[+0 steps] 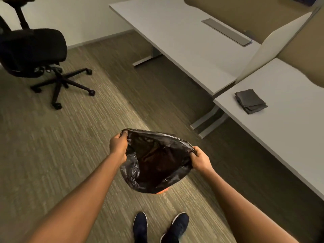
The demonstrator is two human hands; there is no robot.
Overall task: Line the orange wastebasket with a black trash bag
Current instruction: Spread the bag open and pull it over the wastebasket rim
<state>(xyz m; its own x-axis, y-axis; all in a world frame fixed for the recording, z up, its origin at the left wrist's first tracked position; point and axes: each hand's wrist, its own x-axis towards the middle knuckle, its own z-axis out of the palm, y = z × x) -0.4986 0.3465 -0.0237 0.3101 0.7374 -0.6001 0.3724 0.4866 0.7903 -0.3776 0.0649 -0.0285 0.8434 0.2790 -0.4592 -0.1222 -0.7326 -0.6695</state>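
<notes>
A black trash bag [154,160] is held open at its mouth, low in the middle of the head view. My left hand [118,146] grips the rim on the left side. My right hand [200,159] grips the rim on the right side. The bag hangs over the orange wastebasket [162,192], of which only a thin orange sliver shows below the bag's lower edge. The rest of the wastebasket is hidden by the bag, and I cannot tell how far the bag reaches into it.
A stack of folded black bags [249,103] lies on the white desk [289,128] at right. A second white desk [184,41] stands behind it. A black office chair [35,55] is at far left. My shoes [161,227] stand on the carpet below.
</notes>
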